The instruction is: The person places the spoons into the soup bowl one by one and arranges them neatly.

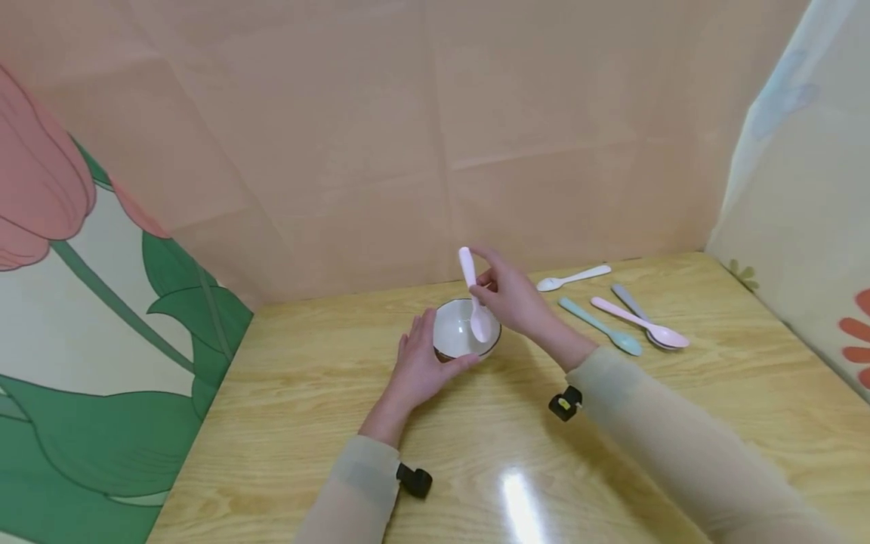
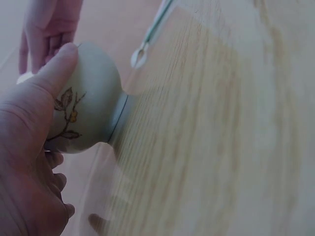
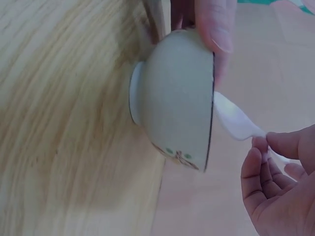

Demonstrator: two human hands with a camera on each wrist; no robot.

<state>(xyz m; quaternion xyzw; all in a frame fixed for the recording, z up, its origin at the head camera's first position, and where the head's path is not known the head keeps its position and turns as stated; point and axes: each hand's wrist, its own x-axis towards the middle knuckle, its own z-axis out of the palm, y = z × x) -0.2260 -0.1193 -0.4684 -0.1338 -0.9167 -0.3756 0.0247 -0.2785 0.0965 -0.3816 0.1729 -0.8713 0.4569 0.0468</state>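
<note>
A small round bowl (image 1: 448,325) with a dark rim and a white inside stands on the wooden table. My left hand (image 1: 420,364) holds it from the left, thumb along the near side and fingers round the far side. Its outside bears a painted twig with leaves, seen in the left wrist view on the bowl (image 2: 93,103). Above the rim, my right hand (image 1: 513,298) pinches a pale pink spoon (image 1: 481,325) by its handle between thumb and fingers. The spoon tilts with its scoop down; in the right wrist view the scoop (image 3: 234,118) is right at the rim.
To the right lie a white spoon (image 1: 574,278), a green spoon (image 1: 601,326) and a pink spoon (image 1: 639,322) that crosses over a grey spoon (image 1: 627,299). A pink cloth wall (image 1: 353,189) rises behind the table (image 1: 306,393); printed cloths hang at both sides.
</note>
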